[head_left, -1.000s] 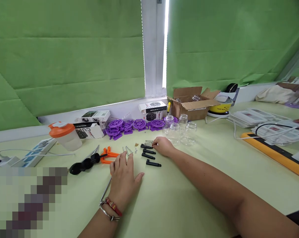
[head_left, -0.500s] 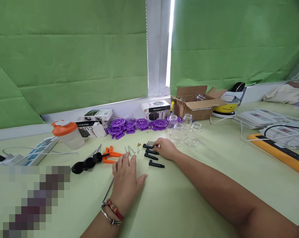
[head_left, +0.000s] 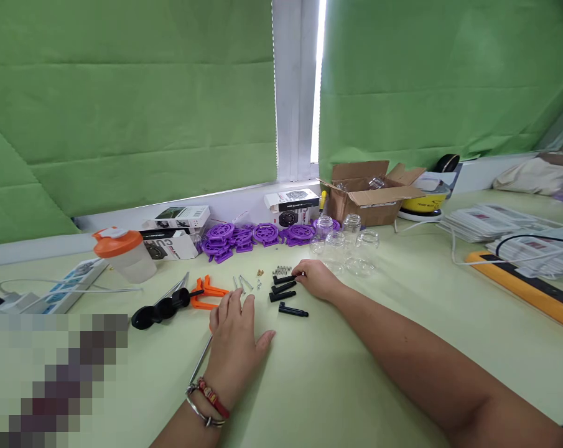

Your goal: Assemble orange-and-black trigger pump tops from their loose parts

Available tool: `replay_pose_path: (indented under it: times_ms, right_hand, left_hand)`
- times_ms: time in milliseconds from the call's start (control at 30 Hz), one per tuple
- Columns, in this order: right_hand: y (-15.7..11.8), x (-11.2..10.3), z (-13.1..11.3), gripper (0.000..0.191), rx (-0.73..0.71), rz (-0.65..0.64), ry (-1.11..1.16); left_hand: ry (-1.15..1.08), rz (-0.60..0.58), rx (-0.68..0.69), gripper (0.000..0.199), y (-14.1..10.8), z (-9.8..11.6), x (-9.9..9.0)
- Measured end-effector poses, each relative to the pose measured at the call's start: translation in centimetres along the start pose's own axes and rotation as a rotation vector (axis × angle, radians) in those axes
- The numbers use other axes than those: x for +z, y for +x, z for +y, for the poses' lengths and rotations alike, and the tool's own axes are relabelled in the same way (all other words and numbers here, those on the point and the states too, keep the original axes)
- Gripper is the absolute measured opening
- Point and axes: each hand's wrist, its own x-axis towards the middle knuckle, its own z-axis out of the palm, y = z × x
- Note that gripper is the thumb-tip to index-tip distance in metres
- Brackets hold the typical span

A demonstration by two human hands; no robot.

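Springs (head_left: 282, 270) behind tubes (head_left: 293, 310), bottle (head_left: 135, 264) left, jars (head_left: 334, 252) right

- I count four slim black plastic tubes (head_left: 293, 310)
- Four clear, rounded jars (head_left: 335, 252) on my bench (head_left: 346, 367)
- One translucent orange-lidded bottle (head_left: 134, 264)
- One open brown cardboard box (head_left: 372, 211)

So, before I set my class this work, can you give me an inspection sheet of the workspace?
Surface: pale green tabletop; no spill seen.
Job's things: four black parts, beside small springs.
Clutter: purple parts, glass-clear jars, orange-lidded bottle.
Hands: left hand open, near orange parts; right hand fingertips at the upper black parts, grip unclear.
Cables: white cable crosses the power strip; black cable at right.
Surroundings: green blinds, open carton; lower left pixelated, unreadable.
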Motion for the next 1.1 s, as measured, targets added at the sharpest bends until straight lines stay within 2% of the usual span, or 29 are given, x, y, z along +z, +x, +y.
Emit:
replay_pose_path:
  times_ms: [533, 767, 833, 900, 933, 1000, 1100]
  right_hand:
    - [-0.1, 0.2, -0.5, 0.02, -0.012, -0.002, -0.04]
    - [-1.2, -1.4, -2.5, 0.018, -0.003, 0.068, -0.02]
    - [-2.4, -1.9, -3.4, 0.023, 0.013, -0.019, 0.017]
    - [-3.9, -2.1, -4.2, 0.028, 0.022, -0.185, 0.047]
    - [-4.7, -2.1, -4.6, 0.026, 0.008, -0.241, 0.044]
    - [-6.1, -1.9, -5.1, 0.02, -0.027, -0.241, 0.003]
    - [-7.2, -1.7, -5.8, 0.013, -0.052, -0.183, -0.035]
  left_hand:
    - [-0.022, 0.017, 0.006, 0.052, -0.1, -0.1, 0.1]
    - [-0.043, 0.067, 0.029, 0.052, 0.0, -0.3, 0.1]
    - [-0.083, 0.102, 0.055, 0.047, 0.0, -0.2, 0.0]
    - [-0.168, 0.131, 0.117, 0.039, -0.1, 0.0, -0.1]
    - [-0.229, 0.126, 0.159, 0.036, -0.2, 0.2, -0.2]
    - [-0.365, 0.054, 0.214, 0.034, -0.3, 0.7, -0.2]
    - [-0.49, -0.148, 0.16, 0.036, -0.4, 1.4, 0.1]
